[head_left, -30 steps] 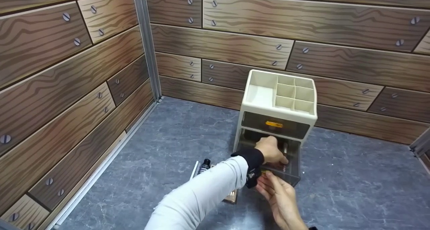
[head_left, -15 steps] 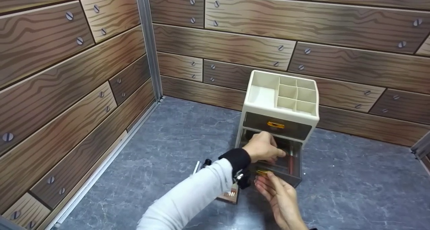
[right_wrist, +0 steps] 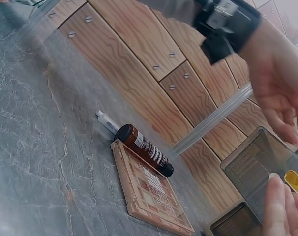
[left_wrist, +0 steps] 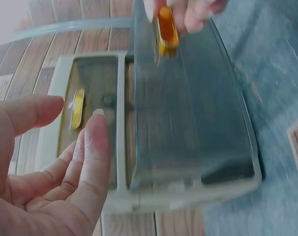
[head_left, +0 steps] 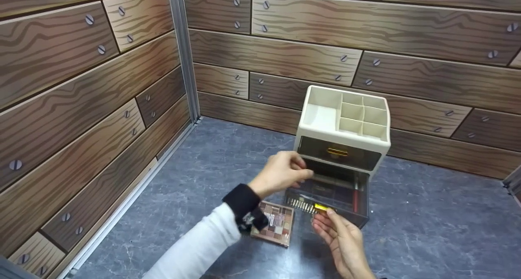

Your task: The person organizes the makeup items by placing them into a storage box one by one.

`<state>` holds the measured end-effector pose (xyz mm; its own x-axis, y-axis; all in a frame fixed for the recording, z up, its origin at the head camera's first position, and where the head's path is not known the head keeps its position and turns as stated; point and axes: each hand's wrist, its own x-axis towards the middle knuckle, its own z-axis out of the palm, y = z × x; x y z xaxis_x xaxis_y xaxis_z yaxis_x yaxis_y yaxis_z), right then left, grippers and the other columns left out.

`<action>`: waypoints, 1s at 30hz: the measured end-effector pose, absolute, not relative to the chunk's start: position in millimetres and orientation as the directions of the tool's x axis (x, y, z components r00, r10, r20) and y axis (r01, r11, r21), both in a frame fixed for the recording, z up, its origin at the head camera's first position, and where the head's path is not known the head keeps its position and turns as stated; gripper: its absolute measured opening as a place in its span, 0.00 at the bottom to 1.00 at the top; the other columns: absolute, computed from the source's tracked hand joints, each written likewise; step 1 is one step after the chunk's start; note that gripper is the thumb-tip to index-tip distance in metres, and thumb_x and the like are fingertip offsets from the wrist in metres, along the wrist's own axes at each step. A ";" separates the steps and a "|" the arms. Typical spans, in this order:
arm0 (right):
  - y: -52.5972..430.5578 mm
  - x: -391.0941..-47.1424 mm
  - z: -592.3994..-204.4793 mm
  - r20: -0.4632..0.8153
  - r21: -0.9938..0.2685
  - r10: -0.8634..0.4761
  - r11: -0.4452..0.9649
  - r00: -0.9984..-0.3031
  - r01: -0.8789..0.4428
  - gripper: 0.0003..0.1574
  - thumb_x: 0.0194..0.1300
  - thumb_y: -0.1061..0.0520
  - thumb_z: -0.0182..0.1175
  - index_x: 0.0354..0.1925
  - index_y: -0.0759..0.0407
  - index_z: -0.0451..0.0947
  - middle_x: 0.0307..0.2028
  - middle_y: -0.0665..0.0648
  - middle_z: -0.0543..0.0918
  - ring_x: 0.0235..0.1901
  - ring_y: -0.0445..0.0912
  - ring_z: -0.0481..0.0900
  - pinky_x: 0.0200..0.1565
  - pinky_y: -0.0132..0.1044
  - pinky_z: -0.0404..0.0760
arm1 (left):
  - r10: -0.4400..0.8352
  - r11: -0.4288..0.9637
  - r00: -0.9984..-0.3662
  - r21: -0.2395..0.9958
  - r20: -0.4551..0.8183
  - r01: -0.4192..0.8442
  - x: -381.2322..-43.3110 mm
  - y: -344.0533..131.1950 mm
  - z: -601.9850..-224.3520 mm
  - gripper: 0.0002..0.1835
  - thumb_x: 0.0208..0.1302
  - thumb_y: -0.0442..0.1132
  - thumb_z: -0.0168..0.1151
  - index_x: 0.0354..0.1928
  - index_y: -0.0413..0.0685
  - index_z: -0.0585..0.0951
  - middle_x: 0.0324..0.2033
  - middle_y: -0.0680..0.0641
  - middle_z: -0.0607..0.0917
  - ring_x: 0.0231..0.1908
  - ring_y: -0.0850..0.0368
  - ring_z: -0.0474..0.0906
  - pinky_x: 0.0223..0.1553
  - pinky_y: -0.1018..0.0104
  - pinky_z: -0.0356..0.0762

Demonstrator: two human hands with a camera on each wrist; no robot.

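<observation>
My left hand [head_left: 283, 171] hangs over the left side of a pulled-out smoky drawer [head_left: 362, 218]. In the left wrist view its thumb and fingers [left_wrist: 95, 152] are apart with nothing between them. At the drawer's front, my right hand [head_left: 342, 238] pinches the yellow drawer handle [head_left: 320, 207] between thumb and fingers; the left wrist view shows this handle [left_wrist: 167, 32] between the fingertips. Inside the drawer lie a thin red stick [head_left: 355, 201] and a dark flat thing. An eyeshadow palette [head_left: 279, 224] lies on the floor left of the drawer, partly behind my left wrist.
The cream organizer [head_left: 342, 134] has open compartments on top and a closed upper drawer [head_left: 317, 146]. Beside the palette, in the right wrist view, lie a brown bottle [right_wrist: 146, 147] with a black cap and a white tube [right_wrist: 106, 122]. Wood-patterned walls [head_left: 285, 47] stand behind and left.
My left hand has come up and left out of the drawer, its fingers empty. The red stick and palette show more fully. My right hand stays at the handle.
</observation>
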<state>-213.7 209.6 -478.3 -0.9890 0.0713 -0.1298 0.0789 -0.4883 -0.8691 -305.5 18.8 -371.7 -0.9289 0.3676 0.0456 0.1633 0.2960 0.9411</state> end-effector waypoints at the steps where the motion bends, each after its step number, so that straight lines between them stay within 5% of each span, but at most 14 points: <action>1: 209.2 -213.4 -478.5 -0.128 -0.867 0.070 -0.492 -0.989 0.078 0.14 0.82 0.60 0.51 0.43 0.61 0.83 0.36 0.57 0.90 0.38 0.44 0.90 0.50 0.36 0.88 | 0.362 0.304 -0.931 0.937 0.052 0.171 -304.8 11.6 -372.9 0.17 0.65 0.40 0.74 0.50 0.39 0.82 0.37 0.46 0.88 0.35 0.46 0.88 0.38 0.58 0.90; 8: 211.0 -212.5 -478.7 -0.122 -0.866 0.072 -0.494 -0.990 0.071 0.14 0.82 0.60 0.51 0.43 0.61 0.83 0.36 0.57 0.91 0.37 0.45 0.90 0.50 0.35 0.88 | 0.321 0.361 -0.946 0.917 0.050 0.171 -307.1 -31.7 -400.5 0.13 0.66 0.40 0.73 0.47 0.40 0.83 0.38 0.45 0.88 0.32 0.55 0.85 0.39 0.58 0.90; 16: 209.3 -213.6 -477.5 -0.132 -0.877 0.102 -0.476 -0.986 0.068 0.14 0.82 0.58 0.53 0.42 0.61 0.84 0.36 0.57 0.91 0.37 0.45 0.90 0.49 0.35 0.88 | 0.242 0.453 -0.969 0.889 -0.051 0.066 -307.9 -72.3 -446.8 0.12 0.62 0.31 0.69 0.47 0.35 0.81 0.38 0.42 0.85 0.36 0.40 0.86 0.38 0.53 0.89; 24: 209.6 -213.4 -477.0 -0.130 -0.885 0.100 -0.461 -0.986 0.070 0.14 0.82 0.58 0.52 0.44 0.63 0.83 0.36 0.58 0.91 0.38 0.45 0.91 0.49 0.35 0.88 | 0.164 0.617 -0.983 0.786 -0.076 0.042 -300.3 -95.1 -473.8 0.12 0.55 0.31 0.72 0.41 0.36 0.82 0.33 0.44 0.83 0.26 0.56 0.78 0.26 0.66 0.80; 30: 209.6 -213.6 -477.2 -0.128 -0.888 0.107 -0.455 -0.986 0.066 0.14 0.82 0.58 0.53 0.45 0.63 0.83 0.36 0.57 0.91 0.38 0.45 0.91 0.49 0.35 0.88 | 0.150 0.706 -0.988 0.705 -0.046 0.074 -291.7 -100.4 -483.7 0.11 0.49 0.29 0.75 0.32 0.40 0.80 0.28 0.47 0.81 0.28 0.54 0.77 0.28 0.63 0.79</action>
